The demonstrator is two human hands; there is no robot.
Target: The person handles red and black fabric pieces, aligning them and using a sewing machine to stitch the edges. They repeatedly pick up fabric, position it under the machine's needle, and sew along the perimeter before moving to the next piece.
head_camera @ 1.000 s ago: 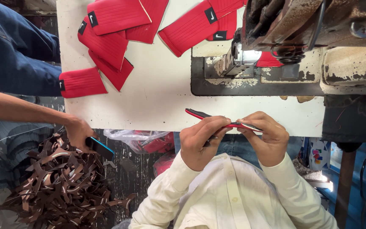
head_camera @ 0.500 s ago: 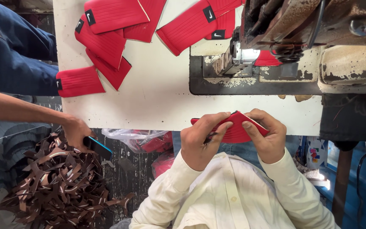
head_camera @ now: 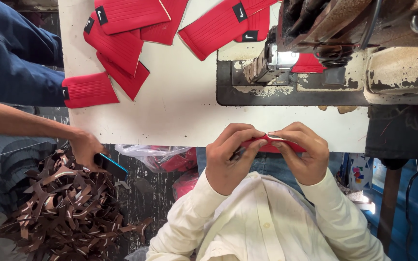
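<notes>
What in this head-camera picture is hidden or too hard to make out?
- Red piece: mostly covered by the left hand and right hand; its shape is unclear.
- Sewing machine: cut off by the top edge, needle not discernible.
- Co-worker's hand: its blue object is half hidden.
- Plastic bag: contents partly hidden under the white table.

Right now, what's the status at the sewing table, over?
Left hand and right hand both pinching a folded red piece. Sewing machine ahead. Another person's hand holds a phone nearby.
</notes>
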